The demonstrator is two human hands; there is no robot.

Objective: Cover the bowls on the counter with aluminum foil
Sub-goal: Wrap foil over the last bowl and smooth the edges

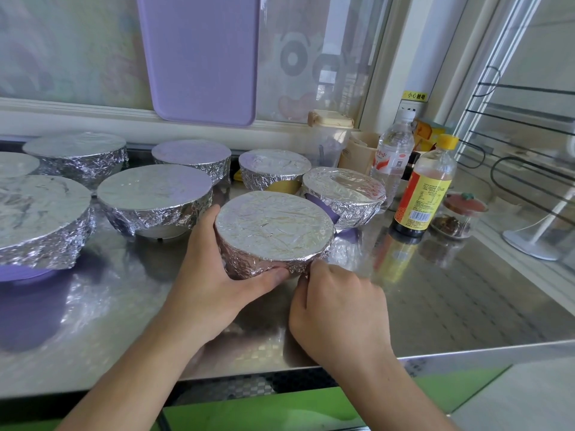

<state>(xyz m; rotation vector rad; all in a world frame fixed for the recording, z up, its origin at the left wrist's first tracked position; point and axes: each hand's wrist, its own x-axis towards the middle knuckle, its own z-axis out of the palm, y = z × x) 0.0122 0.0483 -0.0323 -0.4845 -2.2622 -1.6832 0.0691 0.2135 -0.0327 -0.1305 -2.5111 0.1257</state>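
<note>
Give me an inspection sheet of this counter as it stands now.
Surface: steel counter, reflective.
Job's things: eight foil-covered bowls in view; the nearest bowl is wrapped on top and sides.
Clutter: sauce bottle, water bottle, small lidded jar, plastic jug, cups behind.
Hands: left hand grips the nearest bowl's side; right hand pinches its foil edge.
Cables: nothing seen.
Surroundings: purple cutting board leaning at the window; wire rack at right.

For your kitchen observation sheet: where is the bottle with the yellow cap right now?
In the head view the bottle with the yellow cap stands on the right of the counter, in front of the water bottle and beside a foil-covered bowl.
</note>
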